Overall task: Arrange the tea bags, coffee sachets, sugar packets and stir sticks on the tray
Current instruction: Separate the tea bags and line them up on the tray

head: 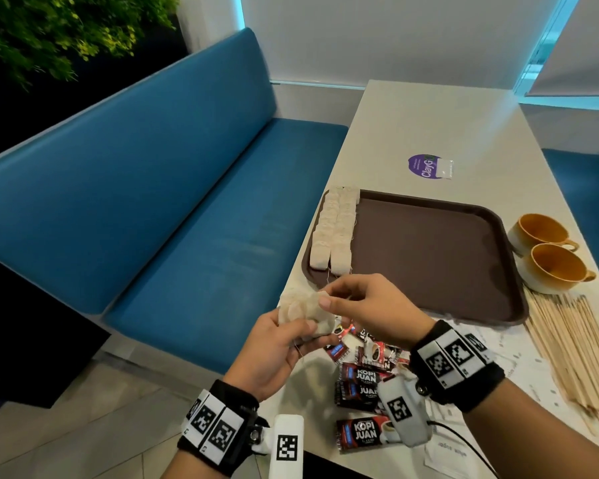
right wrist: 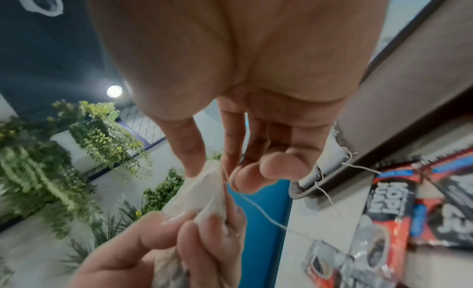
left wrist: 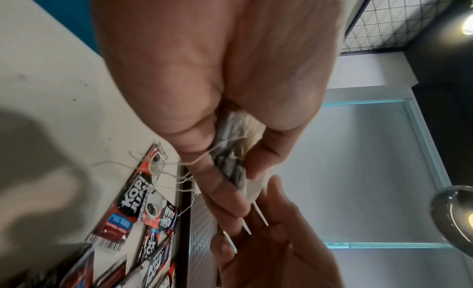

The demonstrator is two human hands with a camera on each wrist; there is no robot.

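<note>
Two rows of tea bags (head: 334, 229) line the tray (head: 429, 257) far-left edge. Left hand (head: 274, 350) fingers curl round a loose tea-bag bunch (head: 300, 312) just off tray's near-left corner; right hand (head: 367, 305) thumb & forefinger pinch one bag's top.

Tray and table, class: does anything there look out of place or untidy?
One clear sugar packet lies alone beyond the tray, on a purple sticker. Coffee sachets lie jumbled near the front edge. Tea bags on the tray sit in neat rows.
</note>
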